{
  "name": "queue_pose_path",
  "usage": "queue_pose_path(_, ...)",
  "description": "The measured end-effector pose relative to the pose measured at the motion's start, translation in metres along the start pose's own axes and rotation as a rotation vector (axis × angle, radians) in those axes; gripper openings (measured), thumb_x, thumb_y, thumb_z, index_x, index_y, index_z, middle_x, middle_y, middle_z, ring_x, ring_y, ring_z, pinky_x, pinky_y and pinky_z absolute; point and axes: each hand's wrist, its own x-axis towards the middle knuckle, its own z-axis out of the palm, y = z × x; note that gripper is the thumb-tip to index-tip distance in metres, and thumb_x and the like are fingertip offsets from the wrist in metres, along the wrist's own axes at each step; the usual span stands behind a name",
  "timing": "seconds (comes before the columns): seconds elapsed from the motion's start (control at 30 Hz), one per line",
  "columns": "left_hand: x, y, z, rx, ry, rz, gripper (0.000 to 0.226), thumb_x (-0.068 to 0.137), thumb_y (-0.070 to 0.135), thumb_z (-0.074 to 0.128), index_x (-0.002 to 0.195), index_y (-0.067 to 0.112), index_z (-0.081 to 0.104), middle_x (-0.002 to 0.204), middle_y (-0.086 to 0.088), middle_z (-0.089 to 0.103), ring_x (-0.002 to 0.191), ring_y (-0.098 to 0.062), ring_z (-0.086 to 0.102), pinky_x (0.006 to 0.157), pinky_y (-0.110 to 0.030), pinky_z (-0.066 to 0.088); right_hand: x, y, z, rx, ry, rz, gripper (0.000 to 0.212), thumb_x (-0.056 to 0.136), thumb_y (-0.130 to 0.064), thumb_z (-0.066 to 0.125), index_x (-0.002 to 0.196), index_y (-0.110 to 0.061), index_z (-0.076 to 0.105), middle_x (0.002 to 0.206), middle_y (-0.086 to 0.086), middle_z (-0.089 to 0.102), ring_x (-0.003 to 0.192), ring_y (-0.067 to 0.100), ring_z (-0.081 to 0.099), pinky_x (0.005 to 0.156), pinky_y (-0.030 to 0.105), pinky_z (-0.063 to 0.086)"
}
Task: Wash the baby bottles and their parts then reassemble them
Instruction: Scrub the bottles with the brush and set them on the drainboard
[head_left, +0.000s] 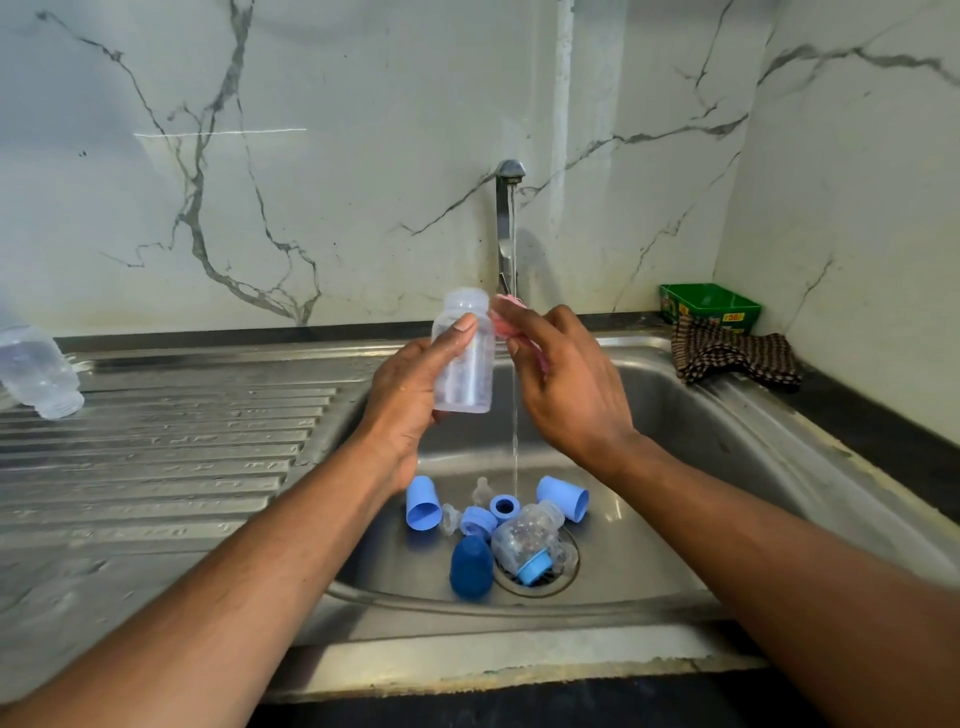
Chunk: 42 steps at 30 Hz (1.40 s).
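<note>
- Bottle (464, 358): my left hand (410, 395) grips it upright above the sink (727, 441), beside the tap stream for rinsing.
- Right hand (566, 384) pinches a pink scrubber (503, 325) at the bottle's neck.
- Remaining parts (498, 525) wait below, near the drain.

The stainless-steel sink unit (675, 395) has a ribbed draining board (171, 452) on its left, where a clear plastic bottle (39, 371) lies on its side near the far edge. Down in the basin, gathered around the round drain (569, 569), lie two light-blue cylindrical caps (423, 504) (563, 499), a light-blue screw ring (504, 506), a dark-blue domed cap (471, 567), a small clear teat (482, 489) and a clear bottle with a blue collar (524, 543) resting over the drain. On the dark counter (857, 421) at the back right corner, a brown checked cloth (727, 356) drapes over the sink's rim, just in front of a green box (709, 306).
</note>
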Motion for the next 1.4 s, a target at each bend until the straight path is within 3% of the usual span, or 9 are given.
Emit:
queue_pose_path(0.17,-0.001,-0.002,0.003,-0.019,-0.084,-0.028,0.044,0.088,0.044,0.065,0.114,0.009,0.069,0.093,-0.003,0.074,0.080,-0.012,0.068,0.070,-0.027,0.053,0.001,-0.008,-0.007,0.126,0.105,-0.074,0.042,0.103,-0.026,0.048,0.145,-0.032,0.046,0.106,0.001,0.054,0.084,0.017,0.058,0.067,0.040,0.055)
queue_pose_path(0.37,0.005,-0.003,-0.004,-0.038,-0.150,-0.005,0.023,0.096,0.031,0.057,0.112,0.018,0.068,0.102,-0.006,0.069,0.094,-0.025,0.063,0.081,-0.042,0.050,0.002,-0.008,-0.004,0.010,-0.005,-0.054,0.043,0.103,-0.025,0.045,0.144,-0.034,0.047,0.104,0.000,0.049,0.083,0.020,0.055,0.066,0.043,0.053)
queue_pose_path(0.57,0.005,-0.007,-0.002,-0.085,-0.209,-0.022,0.043,0.099,0.039,0.045,0.128,0.010,0.060,0.111,-0.014,0.066,0.099,-0.032,0.061,0.080,-0.043,0.046,0.000,-0.011,-0.010,0.144,0.096,-0.083,0.039,0.104,-0.030,0.046,0.143,-0.031,0.049,0.106,0.000,0.056,0.085,0.018,0.060,0.070,0.043,0.055)
queue_pose_path(0.8,0.003,-0.005,-0.003,-0.176,-0.261,-0.022,0.046,0.101,0.038,0.033,0.126,0.010,0.060,0.100,-0.009,0.066,0.083,-0.017,0.063,0.071,-0.035,0.054,0.000,-0.005,-0.009,0.061,-0.057,0.063,0.038,0.104,-0.030,0.045,0.142,-0.032,0.050,0.113,-0.002,0.056,0.097,0.018,0.058,0.081,0.041,0.053)
queue_pose_path(0.9,0.000,-0.003,-0.003,-0.142,-0.264,0.005,0.047,0.097,0.051,0.043,0.119,0.014,0.063,0.094,-0.006,0.068,0.082,-0.017,0.063,0.072,-0.036,0.053,-0.003,-0.010,-0.015,0.142,0.032,0.024,0.039,0.104,-0.031,0.046,0.143,-0.031,0.048,0.117,-0.002,0.058,0.101,0.015,0.060,0.080,0.045,0.055)
queue_pose_path(0.97,-0.001,-0.005,-0.001,-0.045,-0.277,0.004,0.061,0.084,0.065,0.058,0.124,0.018,0.061,0.110,-0.009,0.069,0.097,-0.021,0.066,0.081,-0.043,0.056,-0.005,-0.016,-0.016,0.204,0.054,-0.034,0.040,0.104,-0.030,0.046,0.144,-0.030,0.046,0.121,-0.002,0.058,0.105,0.014,0.060,0.082,0.043,0.056)
queue_pose_path(1.07,-0.002,-0.006,0.003,-0.069,-0.227,-0.027,0.086,0.069,0.054,0.082,0.134,0.010,0.050,0.117,-0.016,0.067,0.092,-0.024,0.069,0.068,-0.039,0.058,-0.005,-0.018,-0.012,0.149,-0.028,-0.063,0.042,0.103,-0.029,0.045,0.145,-0.035,0.043,0.123,-0.004,0.056,0.107,0.016,0.060,0.082,0.046,0.055)
queue_pose_path(1.2,0.003,-0.003,-0.002,-0.087,-0.254,-0.026,0.064,0.080,0.052,0.070,0.126,0.008,0.061,0.101,-0.010,0.069,0.083,-0.019,0.067,0.070,-0.040,0.060,-0.003,-0.011,-0.011,0.091,-0.046,0.036,0.040,0.104,-0.029,0.045,0.144,-0.034,0.044,0.129,-0.006,0.056,0.112,0.014,0.057,0.087,0.045,0.053)
queue_pose_path(1.4,0.005,-0.008,-0.001,-0.056,-0.235,-0.046,0.071,0.077,0.057,0.063,0.129,0.008,0.060,0.099,-0.006,0.069,0.084,-0.018,0.065,0.081,-0.046,0.057,-0.005,-0.019,-0.020,0.135,0.085,-0.082,0.041,0.105,-0.028,0.045,0.146,-0.029,0.043,0.122,-0.002,0.058,0.104,0.014,0.060,0.078,0.042,0.055)
